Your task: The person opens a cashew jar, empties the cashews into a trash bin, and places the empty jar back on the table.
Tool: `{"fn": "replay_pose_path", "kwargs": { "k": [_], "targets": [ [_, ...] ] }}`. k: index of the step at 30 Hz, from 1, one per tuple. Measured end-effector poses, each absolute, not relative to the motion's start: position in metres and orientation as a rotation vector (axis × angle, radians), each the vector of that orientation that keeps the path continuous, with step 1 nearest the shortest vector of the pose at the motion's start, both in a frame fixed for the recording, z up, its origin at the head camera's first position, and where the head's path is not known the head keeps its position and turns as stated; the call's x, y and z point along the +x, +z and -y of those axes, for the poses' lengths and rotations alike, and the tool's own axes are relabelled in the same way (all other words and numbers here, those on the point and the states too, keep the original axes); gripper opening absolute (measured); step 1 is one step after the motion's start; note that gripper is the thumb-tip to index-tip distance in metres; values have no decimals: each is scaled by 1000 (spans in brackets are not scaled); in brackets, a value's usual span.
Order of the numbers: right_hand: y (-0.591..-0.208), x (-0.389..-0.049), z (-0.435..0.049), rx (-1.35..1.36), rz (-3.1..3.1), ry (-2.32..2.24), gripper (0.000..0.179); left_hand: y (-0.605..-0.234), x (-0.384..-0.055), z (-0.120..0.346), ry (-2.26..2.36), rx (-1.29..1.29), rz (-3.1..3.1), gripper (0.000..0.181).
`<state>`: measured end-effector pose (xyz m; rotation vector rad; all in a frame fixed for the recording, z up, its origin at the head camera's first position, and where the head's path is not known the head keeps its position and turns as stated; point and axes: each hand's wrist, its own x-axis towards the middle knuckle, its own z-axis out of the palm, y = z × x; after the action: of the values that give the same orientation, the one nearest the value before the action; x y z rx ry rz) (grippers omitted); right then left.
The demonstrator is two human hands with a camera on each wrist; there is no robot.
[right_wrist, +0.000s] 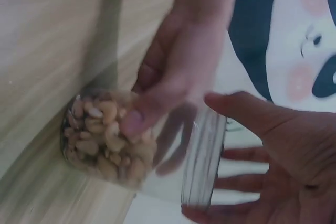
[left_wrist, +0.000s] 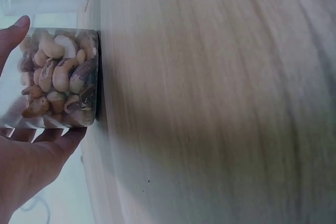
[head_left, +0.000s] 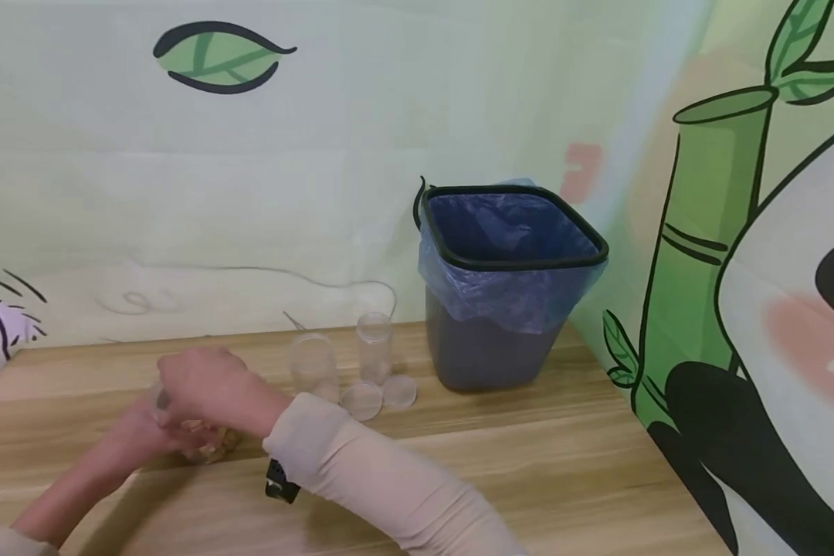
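Note:
A clear plastic jar (right_wrist: 168,177) partly filled with cashew nuts (left_wrist: 60,77) stands on the wooden table at the left. My left hand (head_left: 154,432) grips its side, with the thumb on one side and fingers on the other in the left wrist view. Over the top of the jar is my right hand (head_left: 211,386), its thumb and fingers curled round the clear ribbed lid (right_wrist: 203,156). From the head, my hands hide most of the jar; only some nuts show below them.
Two clear jars, a wide one (head_left: 314,363) and a slim one (head_left: 374,347), stand right of the hands. In front of them are two round clear lids, one (head_left: 361,401) beside the other (head_left: 399,391). A bin (head_left: 493,347) with a blue liner stands at the back right, near the printed wall cloth.

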<state>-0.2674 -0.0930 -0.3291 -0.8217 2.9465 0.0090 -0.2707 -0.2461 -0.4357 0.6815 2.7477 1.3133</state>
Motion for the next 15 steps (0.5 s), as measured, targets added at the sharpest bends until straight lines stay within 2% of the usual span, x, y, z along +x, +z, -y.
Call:
{"fn": "replay_pose_path", "kwargs": {
  "k": [1, 4, 7, 10, 15],
  "targets": [
    [-328, -271, 90, -894, -2895, -21, 16, -435, -270, 247, 1350, 640, -2700, 51],
    [-323, -281, 84, -1051, -2729, -70, 42, -432, -268, 249, 1388, 623, -2644, 61],
    [-318, -289, 80, -1084, -2600, -122, 63, -430, -268, 249, 1386, 638, -2644, 63],
    [-315, -294, 78, -1102, -2539, -150, 70, -430, -268, 249, 1380, 633, -2653, 64],
    [-313, -298, 74, -1198, -2495, -94, 70, -430, -270, 247, 1311, 626, -2728, 56]
  ]
}}
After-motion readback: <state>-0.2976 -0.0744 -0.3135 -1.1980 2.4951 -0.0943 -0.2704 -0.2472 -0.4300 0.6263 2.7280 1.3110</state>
